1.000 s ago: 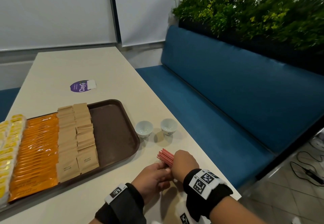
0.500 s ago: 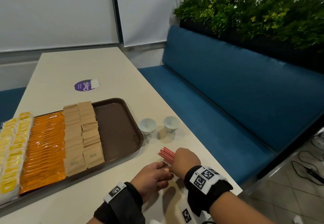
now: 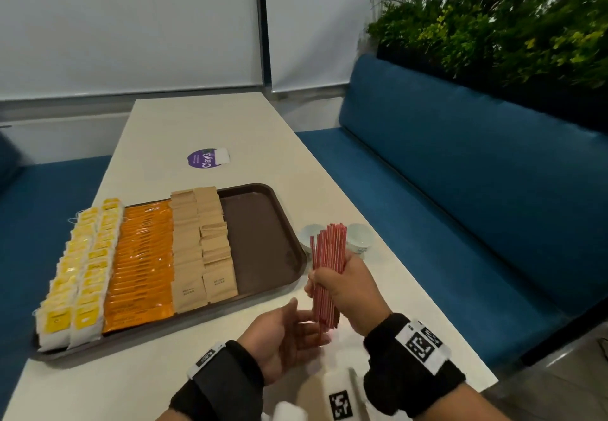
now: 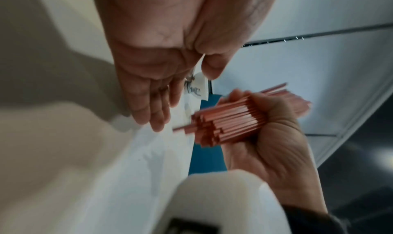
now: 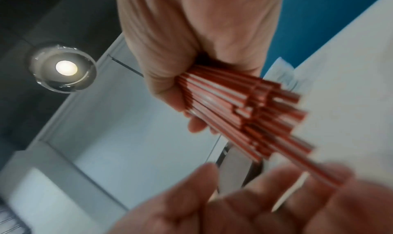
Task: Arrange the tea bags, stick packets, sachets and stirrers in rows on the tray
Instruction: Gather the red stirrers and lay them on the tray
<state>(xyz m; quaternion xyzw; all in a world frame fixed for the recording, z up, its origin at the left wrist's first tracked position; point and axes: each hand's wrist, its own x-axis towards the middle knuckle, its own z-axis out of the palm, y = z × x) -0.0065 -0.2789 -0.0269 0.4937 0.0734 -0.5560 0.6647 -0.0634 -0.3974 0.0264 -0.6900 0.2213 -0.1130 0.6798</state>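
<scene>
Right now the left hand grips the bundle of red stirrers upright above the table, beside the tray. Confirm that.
Not quite: the right hand grips the bundle of red stirrers, not the left. The left hand lies open, palm up, under the bundle's lower ends. The head view shows this, and both wrist views agree. The bundle is held upright above the table, beside the tray.

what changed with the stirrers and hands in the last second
The right hand has lifted the bundle of red stirrers off the table and now grips it upright. The left hand has let go and opened, palm up, under the bundle's lower ends. The rows on the tray and both cups stayed put.
</scene>
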